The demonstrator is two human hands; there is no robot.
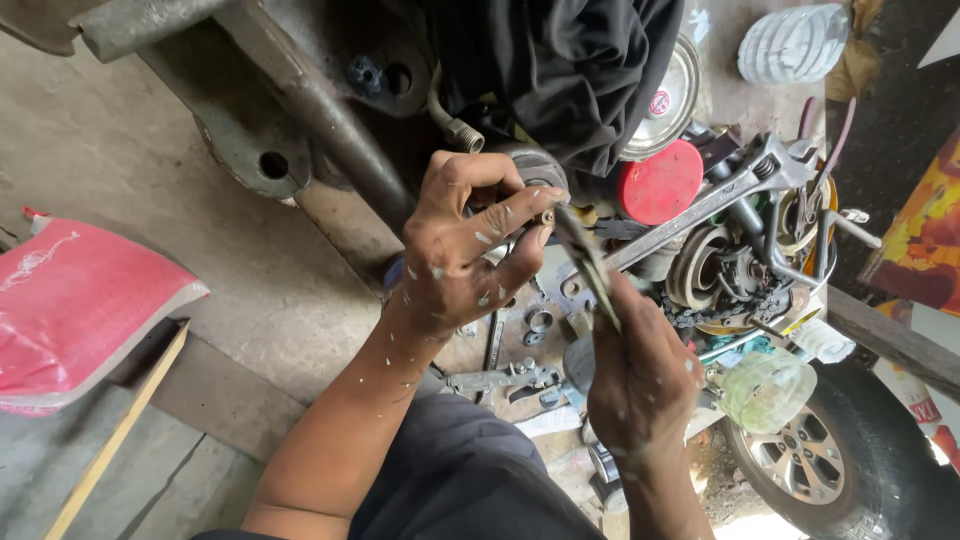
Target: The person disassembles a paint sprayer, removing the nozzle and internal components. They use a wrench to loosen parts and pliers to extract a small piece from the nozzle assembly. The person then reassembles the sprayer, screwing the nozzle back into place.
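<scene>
Left hand (465, 250) and right hand (640, 375) are both bare, without gloves, rings or a watch, and the forearms behind them carry no sleeves. Small pale flecks, like dried paint or putty, dot the knuckles, fingers and back of the left hand and run in a scatter down its forearm; a few similar flecks mark the right hand near the wrist. Below the wrists lies dark grey cloth (470, 480), the person's own garment.

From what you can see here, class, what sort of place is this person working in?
Probably a vehicle repair workshop. A large wrench lies over a heap of greasy metal parts, a car wheel stands at the lower right, and the right hand works pliers on a small fitting.
</scene>
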